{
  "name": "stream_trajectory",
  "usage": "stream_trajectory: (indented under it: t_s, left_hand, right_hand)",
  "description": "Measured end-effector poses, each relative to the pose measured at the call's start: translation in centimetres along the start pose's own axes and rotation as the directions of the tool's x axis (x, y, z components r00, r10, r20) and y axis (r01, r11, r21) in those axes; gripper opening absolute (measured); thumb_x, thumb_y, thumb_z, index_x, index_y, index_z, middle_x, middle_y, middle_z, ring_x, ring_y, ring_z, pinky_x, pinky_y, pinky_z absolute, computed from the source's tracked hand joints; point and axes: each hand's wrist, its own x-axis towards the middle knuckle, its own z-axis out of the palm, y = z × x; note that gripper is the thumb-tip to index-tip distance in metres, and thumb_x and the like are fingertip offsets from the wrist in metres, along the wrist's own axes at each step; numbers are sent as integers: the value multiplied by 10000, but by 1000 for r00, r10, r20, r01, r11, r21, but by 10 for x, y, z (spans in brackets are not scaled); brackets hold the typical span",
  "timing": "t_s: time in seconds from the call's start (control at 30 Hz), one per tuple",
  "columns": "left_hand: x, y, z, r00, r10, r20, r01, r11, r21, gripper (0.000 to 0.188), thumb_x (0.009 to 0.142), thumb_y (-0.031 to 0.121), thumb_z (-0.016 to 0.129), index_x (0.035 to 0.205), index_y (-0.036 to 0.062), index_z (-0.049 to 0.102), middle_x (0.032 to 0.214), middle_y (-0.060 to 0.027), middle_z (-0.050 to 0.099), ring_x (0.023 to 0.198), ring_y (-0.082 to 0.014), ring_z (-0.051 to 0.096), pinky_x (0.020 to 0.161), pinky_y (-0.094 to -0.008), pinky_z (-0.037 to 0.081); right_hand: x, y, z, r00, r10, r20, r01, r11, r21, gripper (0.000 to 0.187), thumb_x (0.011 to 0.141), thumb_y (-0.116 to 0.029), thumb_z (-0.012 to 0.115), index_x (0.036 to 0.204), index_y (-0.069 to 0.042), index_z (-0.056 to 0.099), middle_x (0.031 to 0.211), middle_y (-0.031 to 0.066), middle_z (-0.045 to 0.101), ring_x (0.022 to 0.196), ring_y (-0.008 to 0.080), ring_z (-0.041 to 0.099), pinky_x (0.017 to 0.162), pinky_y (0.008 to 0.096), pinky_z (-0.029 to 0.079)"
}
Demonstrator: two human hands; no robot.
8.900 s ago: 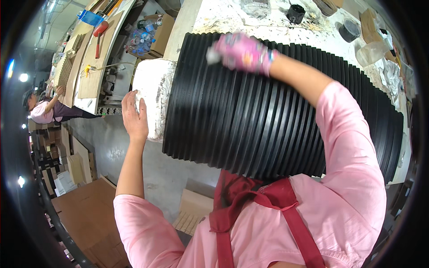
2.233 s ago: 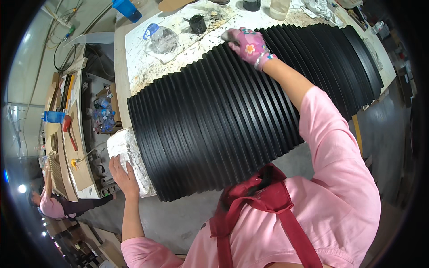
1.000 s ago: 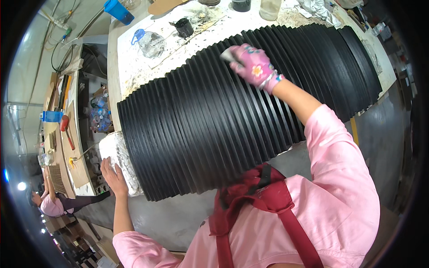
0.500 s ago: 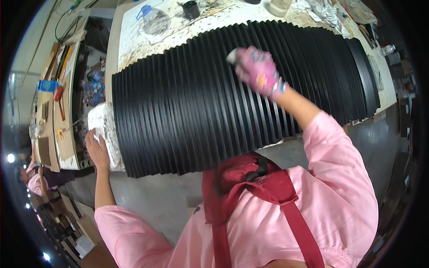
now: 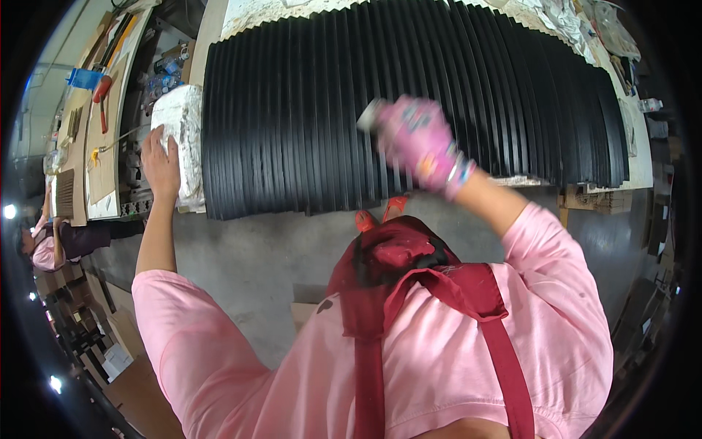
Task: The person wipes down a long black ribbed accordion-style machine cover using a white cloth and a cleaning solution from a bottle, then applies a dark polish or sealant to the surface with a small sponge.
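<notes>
The gloved right hand (image 5: 423, 139) is grasping a small whitish pad (image 5: 370, 115) over the black ribbed strips (image 5: 292, 124), blur hiding whether they are touching. The strips are lying side by side along the near edge of the bench (image 5: 640, 146). The bare left hand (image 5: 161, 162) is resting unclenched on a white block (image 5: 188, 143) by the bench's near left corner.

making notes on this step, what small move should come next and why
Probably a short pass of the right hand along the black strips: gloved, it holds a small whitish object over them, while the bare left hand rests against the white block at their left end.
</notes>
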Motion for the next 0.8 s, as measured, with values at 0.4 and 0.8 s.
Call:
stream_trajectory:
  t_s: [0.4, 0.8]
  left_hand:
    - [-2, 2, 5, 995, -91, -46, 93, 995, 27, 400, 964, 347, 518, 1269, 95, 576, 1303, -150, 542, 1183, -364, 527, 995, -451, 421]
    - [3, 2, 8, 997, -66, -36, 67, 998, 21, 402, 965, 323, 523, 1278, 75, 567, 1299, -149, 537, 1172, -379, 525, 984, -470, 429]
  right_hand:
    - [-55, -66, 7, 996, -4, -88, 7, 999, 35, 216, 761, -211, 671, 925, -89, 600, 799, 94, 592, 752, 299, 625, 674, 452, 463]
    - [-60, 45, -16, 886, 203, -417, -247, 967, -55, 202, 860, -251, 615, 987, -102, 662, 865, 153, 665, 776, 330, 662, 690, 476, 530]
